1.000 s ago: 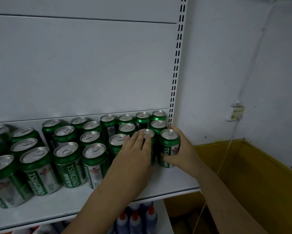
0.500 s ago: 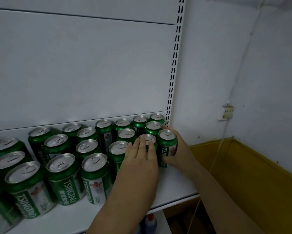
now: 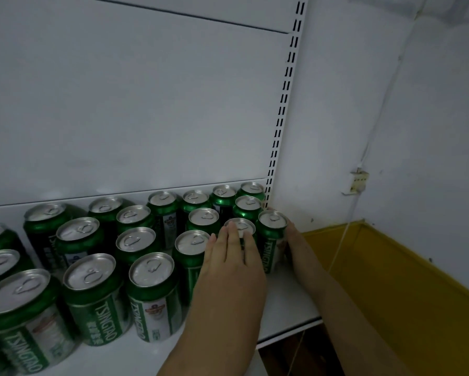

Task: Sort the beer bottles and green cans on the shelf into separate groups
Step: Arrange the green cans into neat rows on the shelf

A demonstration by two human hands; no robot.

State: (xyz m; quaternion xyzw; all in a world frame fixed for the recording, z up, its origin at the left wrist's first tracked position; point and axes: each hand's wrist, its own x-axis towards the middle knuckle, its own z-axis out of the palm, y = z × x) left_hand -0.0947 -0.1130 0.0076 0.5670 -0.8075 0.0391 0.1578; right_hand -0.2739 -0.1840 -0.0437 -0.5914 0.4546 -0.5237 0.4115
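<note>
Several green Tsingtao cans (image 3: 152, 291) stand upright in rows on the white shelf (image 3: 287, 302). My left hand (image 3: 233, 270) lies with straight fingers against the front of one can (image 3: 240, 226), fingertips at its top rim. My right hand (image 3: 295, 242) is curled round the rightmost can (image 3: 272, 226) at the shelf's right end, thumb side hidden behind the can. No beer bottles are in view.
The shelf's slotted upright (image 3: 284, 104) stands just behind the rightmost cans. To the right is a white wall with a socket (image 3: 359, 181) and cable, and a yellow bin (image 3: 406, 283) below. The shelf's front edge runs under my forearms.
The view has shifted so the cans sit lower and more to the right in frame. Both hands stay on the same two cans at the shelf's right end.
</note>
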